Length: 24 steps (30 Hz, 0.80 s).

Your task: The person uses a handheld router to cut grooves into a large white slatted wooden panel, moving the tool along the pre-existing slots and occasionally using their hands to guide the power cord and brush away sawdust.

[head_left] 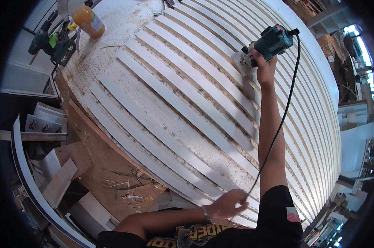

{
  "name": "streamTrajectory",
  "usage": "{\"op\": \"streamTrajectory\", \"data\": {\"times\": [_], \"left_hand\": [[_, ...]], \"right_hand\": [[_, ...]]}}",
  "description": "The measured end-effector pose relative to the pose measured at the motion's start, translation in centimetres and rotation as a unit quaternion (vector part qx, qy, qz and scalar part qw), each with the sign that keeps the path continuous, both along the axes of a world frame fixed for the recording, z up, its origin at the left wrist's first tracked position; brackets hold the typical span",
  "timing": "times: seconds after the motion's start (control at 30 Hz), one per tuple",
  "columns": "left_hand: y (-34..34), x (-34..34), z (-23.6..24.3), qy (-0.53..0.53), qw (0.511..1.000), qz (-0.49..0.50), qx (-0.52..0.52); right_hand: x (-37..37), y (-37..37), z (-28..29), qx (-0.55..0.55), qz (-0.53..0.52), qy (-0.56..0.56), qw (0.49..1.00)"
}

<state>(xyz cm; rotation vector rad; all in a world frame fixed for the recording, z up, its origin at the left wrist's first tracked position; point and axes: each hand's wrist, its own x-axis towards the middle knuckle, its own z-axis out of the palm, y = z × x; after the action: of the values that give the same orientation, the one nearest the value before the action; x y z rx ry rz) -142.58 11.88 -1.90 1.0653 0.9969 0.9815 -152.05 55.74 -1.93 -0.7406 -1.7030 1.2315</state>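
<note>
My right hand [264, 68], arm stretched far forward, is closed round the lower body of a green and black trim router [274, 41]. The router's clear base [243, 62] is over the white strips [187, 66], which lie side by side in long rows on the work surface. A black power cord [289, 101] runs from the router's top back along my right forearm. Close to my body, my left hand [226, 205] has its fingers curled round the cord; it is slightly blurred. The router's bit is hidden.
On the far left of the dusty work surface [125, 20] are an orange bottle [87, 22] and a green and black cordless drill [52, 43]. Board offcuts [61, 182] and debris lie on the floor at left. A curved edging strip [27, 177] stands nearby.
</note>
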Motion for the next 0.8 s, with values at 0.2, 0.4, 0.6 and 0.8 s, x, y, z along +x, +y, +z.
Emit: {"op": "streamTrajectory", "data": {"times": [0.2,0.4,0.6,0.8], "left_hand": [[2.5,-25.6,0.7,0.243,0.945,0.216,0.028],[12.7,-50.6,0.3,0.614,0.669,0.382,0.171],[18.2,-54.1,-4.9,0.62,0.69,0.365,0.083],[18.6,-52.9,-4.3,0.637,0.685,0.353,0.032]], "right_hand": [[-7.6,1.4,-0.2,0.026,-0.005,-0.012,1.0],[-15.2,2.4,-0.4,0.013,0.001,-0.015,1.0],[-21.4,2.8,0.5,-0.005,0.019,-0.005,1.0],[-25.3,3.8,0.1,0.041,0.006,-0.017,0.999]]}}
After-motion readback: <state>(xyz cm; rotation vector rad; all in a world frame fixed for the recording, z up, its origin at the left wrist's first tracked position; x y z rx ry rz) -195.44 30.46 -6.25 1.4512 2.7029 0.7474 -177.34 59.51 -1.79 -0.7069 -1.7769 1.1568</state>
